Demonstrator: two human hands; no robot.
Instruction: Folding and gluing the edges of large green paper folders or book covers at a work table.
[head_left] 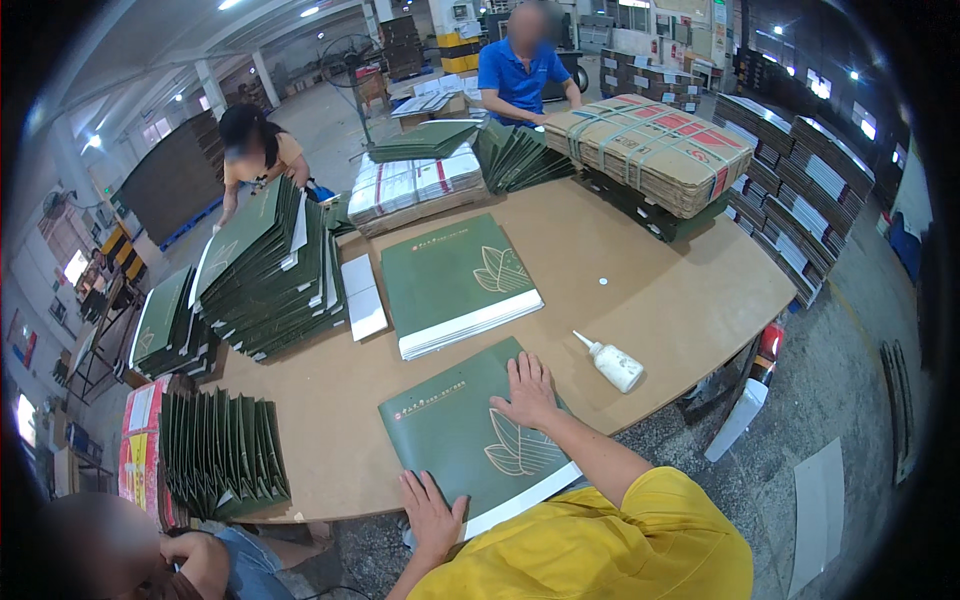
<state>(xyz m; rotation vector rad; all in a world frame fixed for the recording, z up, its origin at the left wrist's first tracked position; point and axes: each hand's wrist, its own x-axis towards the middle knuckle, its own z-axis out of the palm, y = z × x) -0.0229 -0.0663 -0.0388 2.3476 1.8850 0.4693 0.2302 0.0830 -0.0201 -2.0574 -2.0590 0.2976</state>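
Note:
A flat green paper bag with a gold leaf print [460, 425] lies at the near edge of the brown table [650, 290]. My right hand [528, 392] presses flat on its upper right part, fingers spread. My left hand [432, 512] rests on its lower left corner at the table's edge, fingers spread. Just beyond lies a stack of the same green bags [455, 280] with a white bottom strip.
A white glue bottle [612, 362] lies to the right of my right hand. Slanting piles of green bags [270, 270] fill the left side, and more stand upright [220, 450] by the near left corner. Strapped cardboard bundles [650, 145] sit far right. Two people work across the table, another sits at lower left.

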